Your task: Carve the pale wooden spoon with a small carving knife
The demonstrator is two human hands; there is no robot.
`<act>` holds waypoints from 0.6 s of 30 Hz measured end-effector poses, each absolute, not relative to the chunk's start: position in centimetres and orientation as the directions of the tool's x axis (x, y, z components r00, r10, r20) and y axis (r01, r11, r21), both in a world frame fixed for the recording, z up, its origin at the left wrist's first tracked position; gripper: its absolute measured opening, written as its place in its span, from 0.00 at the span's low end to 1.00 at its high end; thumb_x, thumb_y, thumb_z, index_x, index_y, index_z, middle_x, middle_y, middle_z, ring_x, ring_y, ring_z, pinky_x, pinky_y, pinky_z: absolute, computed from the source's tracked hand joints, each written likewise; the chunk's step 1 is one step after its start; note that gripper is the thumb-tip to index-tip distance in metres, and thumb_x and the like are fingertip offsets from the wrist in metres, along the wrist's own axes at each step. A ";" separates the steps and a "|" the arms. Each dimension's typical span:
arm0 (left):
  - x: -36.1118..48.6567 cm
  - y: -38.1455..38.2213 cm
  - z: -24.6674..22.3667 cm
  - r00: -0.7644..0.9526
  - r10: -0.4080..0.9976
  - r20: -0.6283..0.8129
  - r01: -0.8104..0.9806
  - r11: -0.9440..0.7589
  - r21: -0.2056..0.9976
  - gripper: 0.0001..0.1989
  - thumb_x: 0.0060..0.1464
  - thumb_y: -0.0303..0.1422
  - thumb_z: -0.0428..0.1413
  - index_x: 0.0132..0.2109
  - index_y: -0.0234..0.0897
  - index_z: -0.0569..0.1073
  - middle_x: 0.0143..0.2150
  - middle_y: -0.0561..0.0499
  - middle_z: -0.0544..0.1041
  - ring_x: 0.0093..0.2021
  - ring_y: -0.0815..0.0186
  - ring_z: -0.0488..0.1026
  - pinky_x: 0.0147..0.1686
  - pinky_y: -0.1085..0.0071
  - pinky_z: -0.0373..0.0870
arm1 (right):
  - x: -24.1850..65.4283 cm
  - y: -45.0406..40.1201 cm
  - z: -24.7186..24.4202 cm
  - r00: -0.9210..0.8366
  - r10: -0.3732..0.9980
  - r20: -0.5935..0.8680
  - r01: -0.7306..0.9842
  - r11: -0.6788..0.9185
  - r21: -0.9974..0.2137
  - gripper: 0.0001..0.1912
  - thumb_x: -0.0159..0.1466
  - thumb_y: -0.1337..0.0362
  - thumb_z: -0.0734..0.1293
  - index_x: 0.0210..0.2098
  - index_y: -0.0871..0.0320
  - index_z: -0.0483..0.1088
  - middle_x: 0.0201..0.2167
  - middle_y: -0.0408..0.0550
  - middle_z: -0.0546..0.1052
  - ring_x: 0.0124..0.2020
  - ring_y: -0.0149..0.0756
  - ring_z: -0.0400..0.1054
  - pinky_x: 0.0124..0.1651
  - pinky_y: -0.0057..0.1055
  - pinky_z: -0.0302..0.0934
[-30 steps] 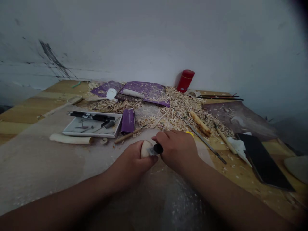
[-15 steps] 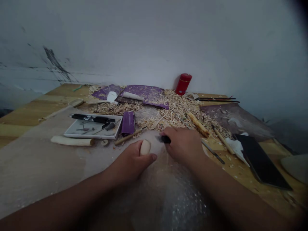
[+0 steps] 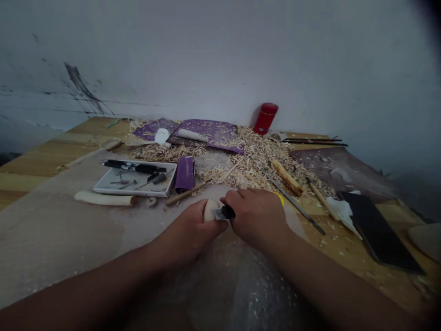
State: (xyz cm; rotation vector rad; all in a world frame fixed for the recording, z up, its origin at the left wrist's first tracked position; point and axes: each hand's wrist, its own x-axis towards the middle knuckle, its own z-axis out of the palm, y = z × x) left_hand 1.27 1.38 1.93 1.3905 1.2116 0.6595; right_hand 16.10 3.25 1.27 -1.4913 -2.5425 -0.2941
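Note:
A pale, rounded wooden piece [image 3: 209, 210] is gripped in my left hand [image 3: 191, 227], its top showing above the thumb. My right hand [image 3: 258, 216] is closed round a knife [image 3: 228, 212] with a black collar and a short flat blade. The blade lies against the right side of the wooden piece, just above my left thumb. A bit of yellow shows behind my right hand. Most of the knife's handle and the lower part of the wooden piece are hidden by my hands.
Wood shavings [image 3: 255, 156] heap up behind my hands. A white tray [image 3: 134, 191] of small tools and a curved wooden stick [image 3: 103, 198] lie left. At right are a metal file [image 3: 299, 208] and a black slab [image 3: 382, 234]. A red canister [image 3: 266, 118] stands by the wall.
My right hand has moved left and slightly down, bringing the blade from beside the wooden piece onto it. My left hand keeps its hold. The view has shifted slightly.

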 end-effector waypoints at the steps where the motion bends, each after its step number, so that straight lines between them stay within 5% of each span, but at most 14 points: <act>1: 1.3 1.4 1.7 0.304 0.924 -0.230 0.332 0.124 0.935 0.07 0.44 0.32 0.51 0.33 0.36 0.66 0.26 0.56 0.70 0.26 0.70 0.65 0.27 0.75 0.61 | 16.1 3.3 1.2 -0.478 0.840 0.257 0.877 0.475 0.078 0.06 0.57 0.63 0.57 0.28 0.55 0.63 0.24 0.43 0.72 0.26 0.35 0.64 0.26 0.29 0.44; 9: 1.2 1.8 1.2 0.272 0.939 -0.212 0.559 0.025 0.829 0.10 0.42 0.31 0.49 0.36 0.34 0.66 0.33 0.51 0.72 0.32 0.65 0.66 0.32 0.71 0.61 | 16.5 4.1 0.5 -0.477 0.841 0.253 0.876 0.477 0.068 0.07 0.57 0.64 0.56 0.29 0.54 0.65 0.24 0.44 0.72 0.26 0.34 0.64 0.27 0.30 0.44; 18: 0.7 2.5 1.2 0.357 0.888 -0.288 0.587 0.027 0.809 0.07 0.42 0.31 0.48 0.33 0.36 0.65 0.28 0.54 0.69 0.27 0.69 0.64 0.23 0.76 0.57 | 16.3 4.2 0.8 -0.440 0.876 0.200 0.898 0.430 0.091 0.08 0.57 0.66 0.56 0.32 0.54 0.65 0.26 0.45 0.73 0.27 0.35 0.65 0.27 0.30 0.47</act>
